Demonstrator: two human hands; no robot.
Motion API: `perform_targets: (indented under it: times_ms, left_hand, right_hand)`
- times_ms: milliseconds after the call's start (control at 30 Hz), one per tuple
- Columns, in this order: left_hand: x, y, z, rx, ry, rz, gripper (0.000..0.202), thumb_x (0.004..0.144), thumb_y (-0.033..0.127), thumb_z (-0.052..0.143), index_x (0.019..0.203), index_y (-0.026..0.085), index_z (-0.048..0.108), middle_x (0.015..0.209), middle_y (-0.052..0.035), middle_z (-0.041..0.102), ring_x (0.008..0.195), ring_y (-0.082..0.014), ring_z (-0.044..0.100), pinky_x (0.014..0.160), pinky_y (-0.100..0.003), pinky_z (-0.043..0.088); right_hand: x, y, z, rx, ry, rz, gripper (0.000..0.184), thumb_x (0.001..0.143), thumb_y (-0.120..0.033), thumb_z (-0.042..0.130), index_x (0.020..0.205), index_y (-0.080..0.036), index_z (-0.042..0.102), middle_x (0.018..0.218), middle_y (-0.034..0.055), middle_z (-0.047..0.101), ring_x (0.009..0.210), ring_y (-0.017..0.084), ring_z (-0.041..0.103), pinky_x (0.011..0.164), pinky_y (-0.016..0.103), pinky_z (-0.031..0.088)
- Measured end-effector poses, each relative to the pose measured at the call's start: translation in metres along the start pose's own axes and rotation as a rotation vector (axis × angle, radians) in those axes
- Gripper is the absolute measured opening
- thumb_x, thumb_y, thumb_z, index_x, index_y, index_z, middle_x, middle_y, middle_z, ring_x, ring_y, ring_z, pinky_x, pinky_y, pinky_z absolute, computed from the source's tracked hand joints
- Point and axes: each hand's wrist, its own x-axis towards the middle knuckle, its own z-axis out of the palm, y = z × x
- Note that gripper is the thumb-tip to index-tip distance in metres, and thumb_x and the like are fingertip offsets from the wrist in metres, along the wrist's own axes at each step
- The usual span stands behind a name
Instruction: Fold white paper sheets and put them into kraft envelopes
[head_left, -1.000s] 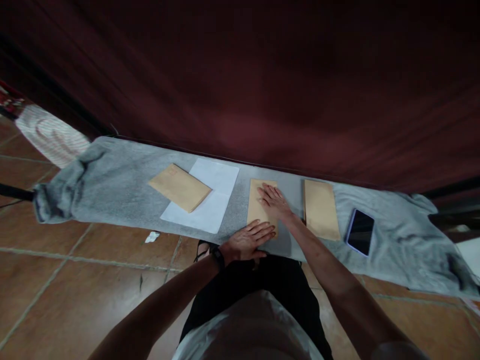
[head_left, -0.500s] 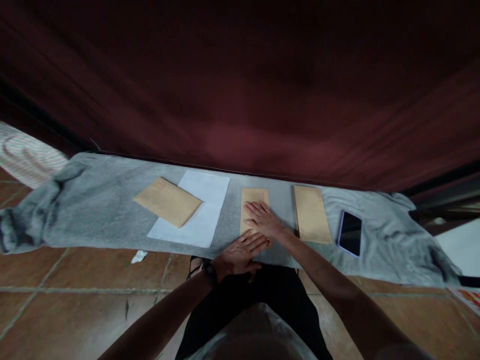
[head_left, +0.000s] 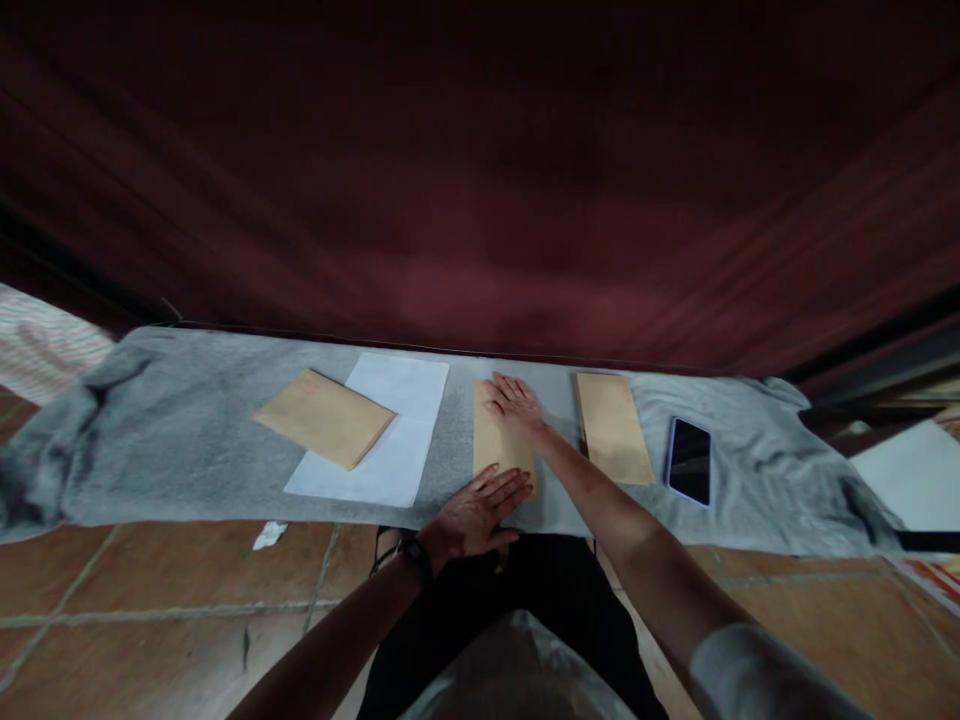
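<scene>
A brown envelope (head_left: 496, 446) lies lengthwise on the grey cloth (head_left: 187, 440) straight ahead of me. My right hand (head_left: 514, 402) lies flat and open on its far end, fingers spread. My left hand (head_left: 478, 513), also flat and open, presses on its near end at the cloth's front edge. A second brown envelope (head_left: 613, 427) lies just right of it. A third brown envelope (head_left: 324, 418) sits to the left, partly on a white sheet of paper (head_left: 382, 438).
A dark phone (head_left: 689, 460) lies on the cloth to the right of the envelopes. A dark red curtain (head_left: 480, 180) hangs behind the cloth. Brown floor tiles (head_left: 150, 600) lie in front, with a small white scrap (head_left: 269, 535) on them.
My right hand has slid from the middle of the envelope up to its far end. My left hand stays on the near end. The view has shifted slightly.
</scene>
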Motion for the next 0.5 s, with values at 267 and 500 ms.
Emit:
perform_targets:
  times_ms: [267,500]
  left_hand:
    - [-0.001,0.0,0.0,0.026,0.025,0.001,0.069,0.1,0.054,0.045,0.158,0.023,0.027,0.165,-0.0084,0.032,0.154,-0.0222,0.024,0.126,-0.043,0.014]
    - [-0.002,0.0,0.003,-0.017,0.094,-0.037,0.055,0.102,0.047,0.044,0.152,0.025,0.041,0.157,-0.0054,0.047,0.149,-0.0194,0.035,0.126,-0.041,0.02]
  right_hand:
    - [-0.049,-0.002,0.004,0.047,-0.042,-0.032,0.057,0.107,-0.039,0.029,0.158,-0.015,0.03,0.166,0.0096,0.024,0.154,0.024,0.023,0.127,0.046,0.017]
    - [-0.124,-0.008,0.003,0.129,0.014,-0.115,0.054,0.108,-0.037,0.027,0.159,-0.018,0.029,0.164,0.0093,0.031,0.153,0.019,0.026,0.125,0.046,0.026]
